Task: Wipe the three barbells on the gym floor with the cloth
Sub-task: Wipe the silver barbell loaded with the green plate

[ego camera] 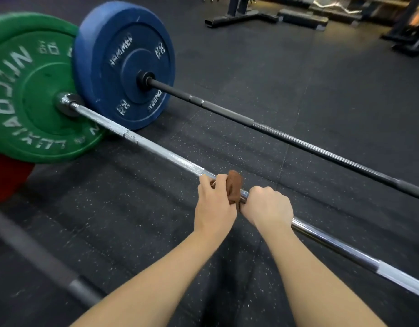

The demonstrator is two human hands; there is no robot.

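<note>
A round green rubber plate (33, 90) lettered LUXIAOJUN and a blue plate (123, 64) marked HAMMER are standing on the speckled black floor (251, 67). On the long chrome barbell shaft (161, 152), the right hand (267, 208) is curling its fingers round bare steel. Just beside it, the left hand (213, 208) is pinching a small brown cloth (234, 185) draped over the shaft.

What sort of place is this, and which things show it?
Probably a gym's weights area: a silver barbell with a green plate and a black barbell with a blue plate lie on rubber flooring; an equipment base stands behind.

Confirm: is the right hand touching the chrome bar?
Touching. The head view shows the right hand wrapped round the chrome bar, beside the cloth in the left hand.
</note>
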